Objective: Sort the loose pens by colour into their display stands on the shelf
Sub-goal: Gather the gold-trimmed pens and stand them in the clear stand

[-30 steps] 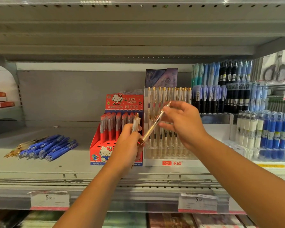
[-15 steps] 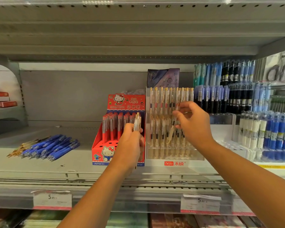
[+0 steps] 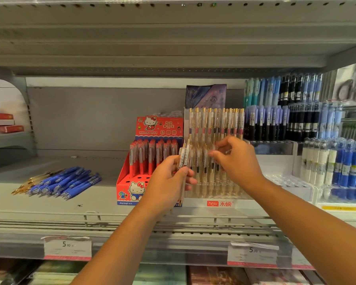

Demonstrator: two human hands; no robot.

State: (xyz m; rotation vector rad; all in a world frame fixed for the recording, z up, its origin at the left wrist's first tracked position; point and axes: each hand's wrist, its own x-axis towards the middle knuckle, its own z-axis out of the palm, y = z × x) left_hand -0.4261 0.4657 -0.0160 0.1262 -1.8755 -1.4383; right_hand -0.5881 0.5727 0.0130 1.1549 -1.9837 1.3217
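Note:
My left hand [image 3: 169, 182] grips a small bunch of clear pens with gold clips [image 3: 184, 159], upright in front of the gap between two stands. The clear tiered stand [image 3: 220, 203] holds rows of matching clear-gold pens. My right hand [image 3: 236, 159] is at that stand's front row, fingers curled, fingertips among the pen tops; whether they pinch a pen is unclear. A red cartoon-cat stand [image 3: 130, 188] with red pens stands just left. Loose blue pens [image 3: 70, 182] and a few loose gold pens [image 3: 27, 186] lie on the shelf at left.
At right are tiered stands of black, purple and blue pens [image 3: 275, 124] and a stand of white and blue pens [image 3: 341, 208]. A wire rail [image 3: 90, 218] runs along the shelf front, with price tags [image 3: 67, 247] below. Red boxes [image 3: 2, 122] sit far left.
My right hand carried one clear-gold pen from my left hand's bunch to the clear stand, stood it upright there, and has now shifted left along the front row. My left hand stayed put.

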